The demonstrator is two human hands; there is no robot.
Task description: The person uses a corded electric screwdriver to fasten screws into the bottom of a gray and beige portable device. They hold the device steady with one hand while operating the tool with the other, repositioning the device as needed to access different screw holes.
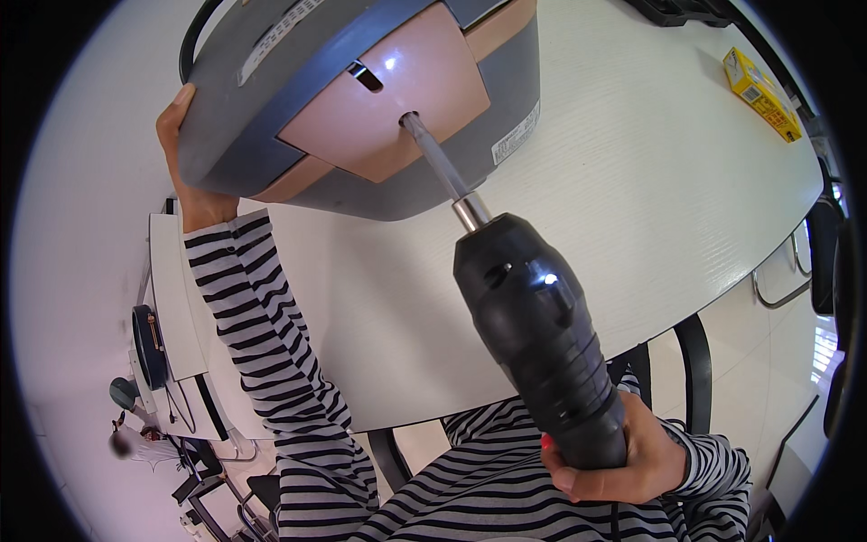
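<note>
A bulky grey appliance (334, 191) with a pink-gold panel (352, 131) leans over the table's left side; its exact kind I cannot tell. Around its left edge, my left hand (194, 194) is closed against the casing, with part of the fingers hidden. My right hand (646, 452) is wrapped round the black grip of an electric screwdriver (528, 312) with a small lit lamp. The screwdriver's long steel bit (438, 163) slants up and left, its tip inside a round hole in the panel. A slot sits above that hole.
The white table (623, 181) has a curved edge. A yellow box (761, 95) lies at its far right, near a black case (682, 11) at the back edge. Black chair parts (694, 370) stand below the table's near edge. Another person (158, 443) shows small at the left.
</note>
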